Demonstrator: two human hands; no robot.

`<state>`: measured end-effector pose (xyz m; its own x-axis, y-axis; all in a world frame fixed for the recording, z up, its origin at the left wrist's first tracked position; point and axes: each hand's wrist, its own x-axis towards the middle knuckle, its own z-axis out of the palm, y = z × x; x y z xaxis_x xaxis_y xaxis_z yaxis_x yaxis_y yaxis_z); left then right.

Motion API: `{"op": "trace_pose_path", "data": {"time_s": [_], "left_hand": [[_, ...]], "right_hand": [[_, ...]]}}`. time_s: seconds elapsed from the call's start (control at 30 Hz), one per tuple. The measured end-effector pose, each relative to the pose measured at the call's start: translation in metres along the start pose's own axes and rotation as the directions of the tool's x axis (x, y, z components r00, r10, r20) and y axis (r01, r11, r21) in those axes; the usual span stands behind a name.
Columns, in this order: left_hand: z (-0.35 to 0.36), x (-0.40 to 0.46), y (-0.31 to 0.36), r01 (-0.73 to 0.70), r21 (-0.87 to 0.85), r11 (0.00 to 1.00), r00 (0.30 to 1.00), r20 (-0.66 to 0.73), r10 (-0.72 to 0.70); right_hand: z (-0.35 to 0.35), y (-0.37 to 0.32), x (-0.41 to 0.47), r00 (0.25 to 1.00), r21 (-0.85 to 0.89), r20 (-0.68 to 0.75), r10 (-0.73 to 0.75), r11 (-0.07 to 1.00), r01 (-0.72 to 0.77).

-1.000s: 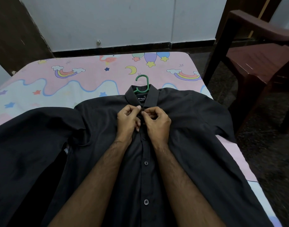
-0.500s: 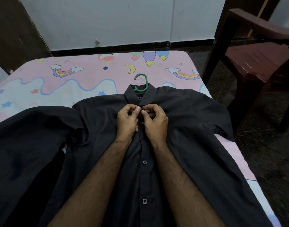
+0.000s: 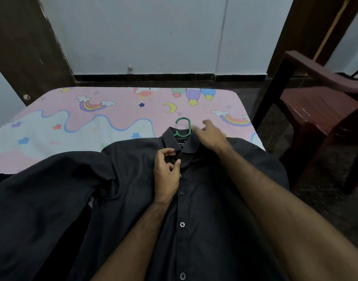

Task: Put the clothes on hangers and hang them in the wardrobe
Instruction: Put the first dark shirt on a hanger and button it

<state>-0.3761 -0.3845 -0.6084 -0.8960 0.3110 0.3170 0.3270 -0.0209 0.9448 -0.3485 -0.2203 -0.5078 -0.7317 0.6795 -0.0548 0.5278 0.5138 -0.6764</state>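
Bed (image 3: 52, 138) with a pink and white sheet printed with rainbows, stars, a moon and clouds carries everything; no worktop here. Nearest the camera, two bare forearms reach forward over a dark grey button-up shirt (image 3: 214, 199) lying flat, front up, across the bed. Small dark buttons run down its placket; lower ones look fastened. One sleeve spreads out wide toward the left edge of the view.

Left hand (image 3: 167, 171) sits on the chest just below the collar, fingers curled, thumb and fingertips pinching the placket fabric at the top button area. Whether that top button is done up, cannot tell.

Right hand (image 3: 209, 134) is further out, at the right side of the collar, motion-blurred. Fingers stretched forward and loose, gripping nothing, close to the hanger's hook; touching it or not, cannot tell.

Green plastic hanger (image 3: 183, 127) is inside the shirt, only its hook and neck stick out past the collar onto the sheet. Neck label inside the collar has white print, partly hidden; reads something like "O FUS", rest not legible.

Right of the bed, a dark maroon plastic armchair (image 3: 320, 110) stands on a dark floor. Beyond the bed, a pale wall (image 3: 153, 37) with a black skirting strip, dark wooden frames on either side.
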Motion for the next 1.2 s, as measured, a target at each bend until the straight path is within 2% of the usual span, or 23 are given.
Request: {"op": "trace_pose_path", "data": {"time_s": [0.07, 0.17, 0.27, 0.33, 0.4, 0.47, 0.6, 0.67, 0.73, 0.8, 0.9, 0.97, 1.03, 1.1, 1.13, 1.2], "left_hand": [[-0.001, 0.0, 0.003, 0.021, 0.031, 0.999, 0.999, 0.043, -0.022], [-0.008, -0.003, 0.012, 0.068, 0.075, 0.995, 0.983, 0.165, -0.08], [-0.023, -0.013, 0.026, 0.135, 0.078, 0.988, 0.948, 0.279, -0.152], [-0.039, -0.025, 0.042, 0.139, 0.088, 0.986, 0.938, 0.307, -0.16], [-0.059, -0.037, 0.066, 0.034, 0.168, 0.985, 0.956, 0.283, -0.081], [-0.082, -0.046, 0.099, -0.136, 0.259, 0.956, 0.967, 0.243, 0.072], [-0.121, -0.036, 0.207, -0.427, 0.326, 0.843, 0.904, 0.149, 0.4], [-0.131, -0.02, 0.278, -0.487, 0.331, 0.809, 0.868, 0.075, 0.492], [-0.136, -0.005, 0.347, -0.485, 0.373, 0.791, 0.861, 0.043, 0.507], [-0.141, 0.004, 0.41, -0.456, 0.552, 0.698, 0.863, 0.081, 0.499], [-0.154, -0.004, 0.488, -0.441, 0.762, 0.475, 0.831, 0.146, 0.536], [-0.168, -0.013, 0.534, -0.468, 0.81, 0.352, 0.735, 0.136, 0.664], [-0.181, -0.021, 0.576, -0.465, 0.868, 0.175, 0.61, 0.171, 0.773], [-0.192, -0.033, 0.619, -0.419, 0.908, 0.012, 0.56, 0.248, 0.79], [-0.199, -0.038, 0.64, -0.416, 0.909, -0.008, 0.568, 0.267, 0.779], [-0.211, -0.045, 0.678, -0.455, 0.89, 0.043, 0.606, 0.274, 0.747]], "right_hand": [[0.0, -0.002, 0.008, 0.989, 0.046, 0.141, 0.035, 0.998, -0.042], [-0.007, -0.011, -0.002, 0.994, 0.115, 0.108, 0.013, 0.993, -0.025], [-0.026, -0.026, -0.027, 0.981, 0.048, 0.115, -0.157, 0.987, 0.153], [-0.041, -0.041, -0.049, 0.961, -0.009, 0.129, -0.247, 0.968, 0.25], [-0.063, -0.057, -0.07, 0.943, -0.028, 0.105, -0.316, 0.947, 0.32], [-0.094, -0.079, -0.094, 0.918, -0.009, 0.039, -0.394, 0.919, 0.395], [-0.175, -0.129, -0.148, 0.868, 0.069, -0.063, -0.493, 0.866, 0.496], [-0.215, -0.156, -0.175, 0.837, 0.07, -0.097, -0.538, 0.836, 0.545], [-0.253, -0.183, -0.203, 0.815, 0.073, -0.133, -0.563, 0.815, 0.575], [-0.29, -0.212, -0.238, 0.78, 0.065, -0.165, -0.604, 0.782, 0.62], [-0.345, -0.252, -0.288, 0.721, 0.031, -0.213, -0.66, 0.733, 0.68], [-0.38, -0.274, -0.317, 0.716, 0.005, -0.2, -0.669, 0.73, 0.684], [-0.411, -0.293, -0.348, 0.724, -0.047, -0.146, -0.674, 0.736, 0.676], [-0.438, -0.313, -0.381, 0.715, -0.103, -0.103, -0.692, 0.722, 0.684], [-0.45, -0.323, -0.397, 0.704, -0.12, -0.092, -0.704, 0.71, 0.694], [-0.468, -0.342, -0.429, 0.679, -0.148, -0.087, -0.729, 0.683, 0.715]]}}
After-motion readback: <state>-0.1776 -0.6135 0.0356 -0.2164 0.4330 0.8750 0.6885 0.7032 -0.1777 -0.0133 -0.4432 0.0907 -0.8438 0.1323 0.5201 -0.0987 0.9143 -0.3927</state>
